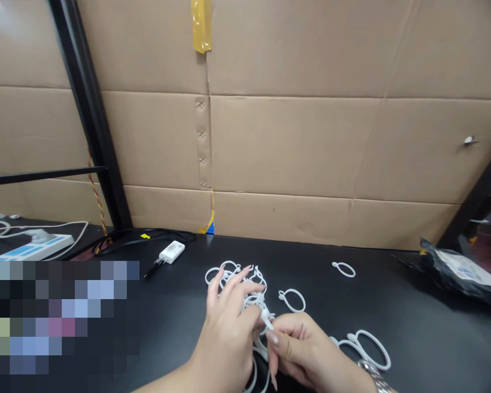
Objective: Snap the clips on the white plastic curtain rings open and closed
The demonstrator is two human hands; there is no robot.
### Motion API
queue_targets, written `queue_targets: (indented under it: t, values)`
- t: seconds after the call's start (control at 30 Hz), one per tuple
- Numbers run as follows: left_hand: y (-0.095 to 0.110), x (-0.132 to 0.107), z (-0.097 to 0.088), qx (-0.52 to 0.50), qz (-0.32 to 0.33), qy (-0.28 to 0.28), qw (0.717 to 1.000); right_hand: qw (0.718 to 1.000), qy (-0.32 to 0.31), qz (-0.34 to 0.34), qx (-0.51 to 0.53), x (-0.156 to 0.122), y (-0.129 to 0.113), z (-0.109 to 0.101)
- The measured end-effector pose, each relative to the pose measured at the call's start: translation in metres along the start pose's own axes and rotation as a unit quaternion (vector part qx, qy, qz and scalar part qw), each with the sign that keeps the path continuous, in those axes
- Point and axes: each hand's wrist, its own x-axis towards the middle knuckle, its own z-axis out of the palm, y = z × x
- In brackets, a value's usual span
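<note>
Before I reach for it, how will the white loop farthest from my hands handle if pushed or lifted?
The white loop looks light, since its band is thin. It's probably springy rather than floppy, holding a smooth open curve. Lying flat on the black table, it would likely slide, not roll.

Your white rings (304,303) look like smooth plastic with a soft sheen, as does the small white piece (267,321) you pinch. Your tabletop (442,344) is smooth, black and mostly matt. You face matt brown cardboard (290,147), creased, bearing glossy yellow tape (202,27) and 4 clusters of shiny metal fasteners (202,134). The post (92,114) at your left looks like painted black metal. Your adapter (172,252) is smooth white plastic; the bag (445,275) is crinkled, glossy black plastic with a paper-like label (472,268); your wrist bracelet (375,376) is polished metal
</note>
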Motion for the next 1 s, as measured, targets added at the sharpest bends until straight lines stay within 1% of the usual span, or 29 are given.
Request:
queue_targets:
  t: [0.03,0.13,0.17,0.2,0.23,0.33,0.37,0.43,0.57,0.63,0.7,0.77,0.83,0.87,0.9,0.93,0.97,1.0]
  values:
    - [0.000,0.000,0.000,0.003,0.019,0.010,1.000,1.000,-0.004,-0.001,0.000,0.000,0.000,0.000]
    - [0.001,0.001,-0.001,0.011,0.104,0.068,0.992,1.000,-0.023,-0.011,-0.013,-0.002,0.000,0.000]
    - [0.002,0.002,-0.001,0.011,0.112,0.083,0.990,0.999,-0.024,-0.013,-0.018,-0.002,0.000,0.001]
    - [0.003,0.002,-0.002,0.011,0.103,0.085,0.991,0.999,-0.021,-0.012,-0.021,-0.002,0.000,0.001]
    - [0.003,0.002,-0.002,0.009,0.080,0.077,0.994,1.000,-0.012,-0.010,-0.023,-0.002,0.000,0.001]
    - [0.000,0.004,-0.003,-0.005,-0.010,0.009,1.000,0.999,0.010,-0.007,-0.037,-0.001,0.000,0.000]
    - [-0.002,0.005,-0.003,-0.012,-0.034,-0.012,0.999,0.999,0.010,-0.009,-0.049,0.000,-0.001,0.000]
    - [-0.005,0.006,-0.005,-0.017,-0.073,-0.035,0.997,0.998,0.000,-0.012,-0.066,0.000,-0.002,0.000]
    - [-0.006,0.007,-0.009,-0.027,-0.066,-0.058,0.996,0.999,-0.018,-0.027,-0.034,-0.003,-0.003,0.001]
    - [-0.005,0.006,-0.010,-0.014,-0.064,-0.078,0.995,0.999,-0.007,-0.028,-0.028,-0.004,-0.004,0.001]
    - [-0.004,0.006,-0.011,0.003,-0.066,-0.098,0.993,0.999,0.029,-0.023,-0.034,-0.005,-0.008,-0.004]
    - [-0.005,0.007,-0.012,0.015,-0.067,-0.108,0.992,0.994,0.094,-0.031,-0.049,-0.005,-0.016,-0.016]
    - [-0.007,0.009,-0.013,0.024,-0.059,-0.106,0.992,0.976,0.187,-0.052,-0.101,-0.004,-0.027,-0.038]
    - [-0.009,0.010,-0.014,0.028,-0.054,-0.102,0.993,0.958,0.230,-0.058,-0.159,-0.004,-0.033,-0.052]
    - [-0.011,0.011,-0.014,0.031,-0.050,-0.099,0.993,0.927,0.278,-0.056,-0.247,-0.005,-0.037,-0.069]
    - [-0.015,0.012,-0.014,0.033,-0.049,-0.096,0.994,0.880,0.323,-0.046,-0.344,-0.005,-0.041,-0.088]
    - [-0.018,0.013,-0.014,0.035,-0.049,-0.096,0.994,0.855,0.352,-0.036,-0.378,-0.006,-0.043,-0.107]
    - [-0.022,0.014,-0.013,0.037,-0.051,-0.094,0.994,0.836,0.374,-0.024,-0.401,-0.008,-0.044,-0.126]
